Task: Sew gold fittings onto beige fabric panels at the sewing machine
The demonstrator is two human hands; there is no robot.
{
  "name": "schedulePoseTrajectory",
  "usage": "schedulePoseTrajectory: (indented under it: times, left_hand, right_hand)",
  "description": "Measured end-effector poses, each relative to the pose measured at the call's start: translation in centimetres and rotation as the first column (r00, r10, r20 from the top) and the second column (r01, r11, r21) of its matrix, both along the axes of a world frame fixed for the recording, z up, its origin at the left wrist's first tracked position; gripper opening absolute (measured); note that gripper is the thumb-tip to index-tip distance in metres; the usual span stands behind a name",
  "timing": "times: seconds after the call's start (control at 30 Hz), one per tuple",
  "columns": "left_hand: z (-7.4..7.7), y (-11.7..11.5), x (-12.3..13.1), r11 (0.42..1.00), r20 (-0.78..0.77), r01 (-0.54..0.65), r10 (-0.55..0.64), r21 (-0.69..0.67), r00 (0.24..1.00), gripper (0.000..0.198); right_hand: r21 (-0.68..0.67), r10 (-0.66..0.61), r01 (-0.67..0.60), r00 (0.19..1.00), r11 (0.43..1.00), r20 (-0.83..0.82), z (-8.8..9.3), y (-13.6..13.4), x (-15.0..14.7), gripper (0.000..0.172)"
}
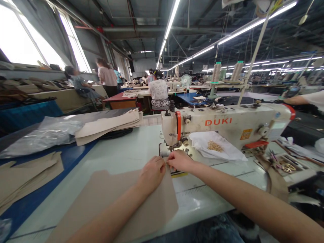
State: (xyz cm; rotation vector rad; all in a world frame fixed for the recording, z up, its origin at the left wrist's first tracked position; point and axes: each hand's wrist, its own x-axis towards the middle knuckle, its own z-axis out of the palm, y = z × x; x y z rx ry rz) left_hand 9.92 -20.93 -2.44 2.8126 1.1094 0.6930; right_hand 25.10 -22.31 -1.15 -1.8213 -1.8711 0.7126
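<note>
You are pinching the far edge of the one tan fabric panel (108, 199) with both fingertips, left hand (152, 173) and right hand (180, 161) nearly touching, just short of the presser foot (177, 145) of the single sewing machine (227, 125). You seem to be lining that edge up, so the next move is calling for a level, steady feed under the foot. Beyond your grip two thread cones (216, 71) (237, 71) are standing, and one white sheet (215, 145) of small gold pieces is lying to its right.
</note>
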Motion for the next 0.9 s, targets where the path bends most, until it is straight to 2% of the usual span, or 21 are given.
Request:
schedulePoseTrajectory:
  times: [0.1,0.17,0.23,0.33,0.6,0.8,0.9]
  left_hand:
    - [0.2,0.0,0.0,1.000,0.007,0.010,-0.010,-0.002,1.000,0.019]
    - [0.1,0.0,0.0,1.000,0.029,0.014,-0.014,-0.003,0.999,0.018]
    - [0.0,0.0,0.0,1.000,0.054,0.012,-0.012,-0.009,0.998,0.018]
    - [-0.3,0.1,-0.1,1.000,0.070,0.010,-0.009,-0.016,0.997,0.018]
    - [0.0,0.1,-0.1,0.995,0.036,0.095,-0.097,0.042,0.995,0.020]
    - [-0.3,0.7,-0.2,0.995,0.005,0.097,-0.097,-0.023,0.995,0.019]
    - [-0.3,0.8,-0.3,0.994,0.019,0.097,-0.096,-0.047,0.995,0.018]
  right_hand:
    - [0.167,0.028,-0.042,0.996,0.985,0.088,-0.1,-1.6,0.8,0.018]
    - [0.249,0.103,-0.140,0.982,0.958,0.156,-0.4,-2.5,1.4,0.019]
    - [0.332,0.172,-0.266,0.943,0.905,0.285,-0.8,-3.1,1.8,0.019]
    - [0.407,0.182,-0.400,0.860,0.821,0.477,-1.3,-3.3,2.0,0.021]
    - [0.406,0.184,-0.451,0.817,0.795,0.547,-1.2,-3.1,1.9,0.018]
    - [0.407,0.187,-0.453,0.817,0.793,0.545,-1.4,-3.0,2.0,0.018]
    - [0.401,0.236,-0.500,0.803,0.768,0.548,-0.9,-3.0,2.5,0.017]
